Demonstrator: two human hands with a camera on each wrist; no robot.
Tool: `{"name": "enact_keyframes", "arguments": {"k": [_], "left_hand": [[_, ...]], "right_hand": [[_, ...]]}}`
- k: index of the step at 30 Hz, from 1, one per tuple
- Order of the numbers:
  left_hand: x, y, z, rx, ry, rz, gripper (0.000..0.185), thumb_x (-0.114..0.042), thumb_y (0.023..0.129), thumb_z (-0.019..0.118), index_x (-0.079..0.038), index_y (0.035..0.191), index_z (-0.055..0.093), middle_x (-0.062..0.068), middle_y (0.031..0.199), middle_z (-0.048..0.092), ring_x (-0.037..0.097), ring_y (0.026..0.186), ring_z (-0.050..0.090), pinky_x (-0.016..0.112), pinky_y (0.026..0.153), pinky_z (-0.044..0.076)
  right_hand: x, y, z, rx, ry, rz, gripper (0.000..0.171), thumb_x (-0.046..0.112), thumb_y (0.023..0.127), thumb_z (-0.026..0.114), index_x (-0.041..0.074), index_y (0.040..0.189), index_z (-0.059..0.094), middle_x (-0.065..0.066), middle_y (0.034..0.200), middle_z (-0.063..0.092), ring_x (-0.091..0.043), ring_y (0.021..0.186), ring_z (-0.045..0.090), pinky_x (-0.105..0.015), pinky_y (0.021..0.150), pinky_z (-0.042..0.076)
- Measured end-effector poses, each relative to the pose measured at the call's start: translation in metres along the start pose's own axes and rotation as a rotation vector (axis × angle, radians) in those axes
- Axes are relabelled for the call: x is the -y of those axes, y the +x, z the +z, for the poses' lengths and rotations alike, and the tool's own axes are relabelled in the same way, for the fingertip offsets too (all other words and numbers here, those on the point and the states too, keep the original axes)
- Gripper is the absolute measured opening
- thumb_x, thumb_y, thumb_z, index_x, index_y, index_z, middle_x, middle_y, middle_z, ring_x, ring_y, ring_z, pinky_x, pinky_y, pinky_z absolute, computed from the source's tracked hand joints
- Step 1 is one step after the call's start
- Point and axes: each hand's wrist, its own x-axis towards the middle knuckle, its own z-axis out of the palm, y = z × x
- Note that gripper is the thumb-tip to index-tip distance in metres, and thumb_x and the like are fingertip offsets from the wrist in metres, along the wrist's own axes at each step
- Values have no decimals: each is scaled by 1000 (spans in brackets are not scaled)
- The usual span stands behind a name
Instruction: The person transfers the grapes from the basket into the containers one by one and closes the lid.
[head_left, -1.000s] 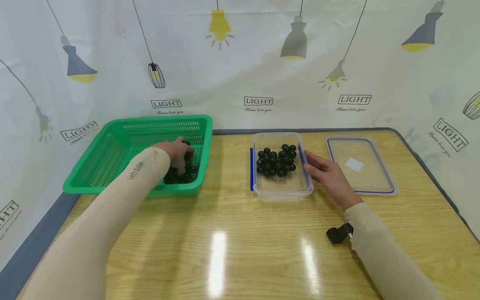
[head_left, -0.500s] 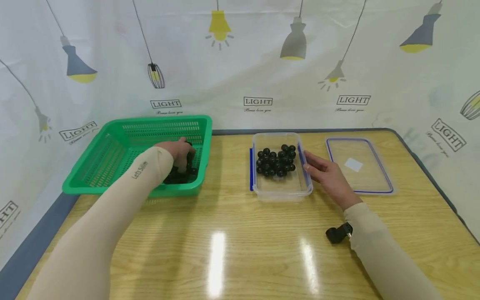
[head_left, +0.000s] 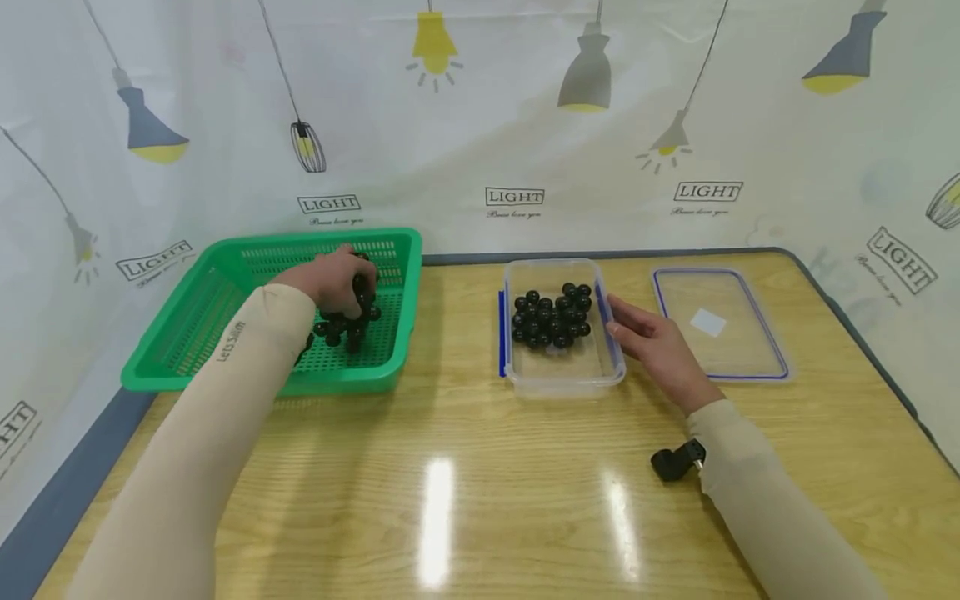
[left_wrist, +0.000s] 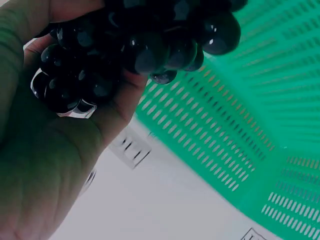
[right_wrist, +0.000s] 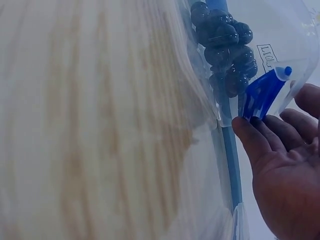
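My left hand (head_left: 330,279) grips a bunch of black grapes (left_wrist: 145,50) in the green basket (head_left: 367,377). Fingers and thumb curl round the bunch, and the lower grapes (head_left: 347,333) hang below the hand near the basket floor. In the left wrist view the palm (left_wrist: 45,165) faces the camera, with shiny grapes bulging past the fingers. A second bunch of black grapes (head_left: 551,321) lies in the clear plastic container (head_left: 566,386). My right hand (head_left: 663,354) touches the container's right side; its extended fingers meet the blue latch (right_wrist: 265,95) in the right wrist view.
The container's clear lid (head_left: 738,333) with a blue seal and a white label lies flat to the right. Another blue latch (head_left: 502,333) hangs along the container's left side. Behind the wooden table (head_left: 480,500) stands a lamp-printed curtain (head_left: 480,125).
My left hand has risen and drawn slightly to the left inside the basket, lifting the grapes it grips. The right hand stays at the container's side.
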Motion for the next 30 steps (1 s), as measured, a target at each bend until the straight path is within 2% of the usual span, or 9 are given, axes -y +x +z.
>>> {"name": "enact_keyframes", "arguments": {"k": [3,6,9,13,17,20,24,27,30], "left_hand": [[5,-10,-14,-82,-87,27,35,0,82,68,-6,116,63,27,138,28,42,99,44,49,71,43],[1,-20,-32,-158,-160,42,36,0,81,68,-6,117,62,26,136,27,43,104,44,52,77,45],[-12,-27,-48,-227,-215,77,37,1,80,68,-5,116,62,24,137,26,44,113,43,53,83,45],[-44,-27,-56,-259,-257,178,37,1,80,68,-8,116,62,19,146,22,39,119,42,51,88,43],[-83,-18,-55,-264,-247,286,37,0,78,70,-12,113,64,12,154,17,35,121,41,46,89,44],[-113,-11,-52,-259,-219,370,36,2,77,73,-14,109,65,11,152,20,33,122,40,41,87,48],[-151,1,-39,-214,-139,467,35,0,78,76,-18,107,66,10,156,17,38,136,26,42,91,47],[-171,12,-26,-173,-66,505,35,-4,80,76,-22,109,66,10,159,14,40,141,18,46,100,40],[-184,23,-15,-136,-41,543,34,-7,83,75,-21,111,66,9,157,18,38,137,25,44,100,39]], "right_hand": [[2,1,1,7,-6,-1,61,27,103,53,11,155,27,-14,157,28,-30,140,33,-30,102,41],[3,1,2,8,-1,6,60,26,103,53,12,155,27,-13,157,28,-29,140,33,-30,101,41],[3,1,3,5,7,8,60,25,103,54,11,155,28,-13,157,29,-29,140,33,-29,100,42],[3,0,3,3,18,17,59,24,103,53,11,155,28,-13,157,28,-29,140,32,-29,100,42],[2,-1,2,-6,21,23,59,25,103,53,12,155,28,-14,157,29,-29,140,33,-28,100,42],[0,-1,1,-18,17,14,60,26,103,54,11,155,28,-16,156,29,-31,139,34,-25,98,43],[-1,-1,0,-22,14,13,61,28,102,55,11,155,28,-17,156,29,-32,139,34,-23,96,44],[0,-1,0,-21,17,23,62,29,102,55,12,155,28,-16,156,29,-31,139,33,-24,97,44],[2,1,1,-17,19,31,61,30,102,55,13,155,29,-13,157,30,-29,140,33,-27,99,43]]}}
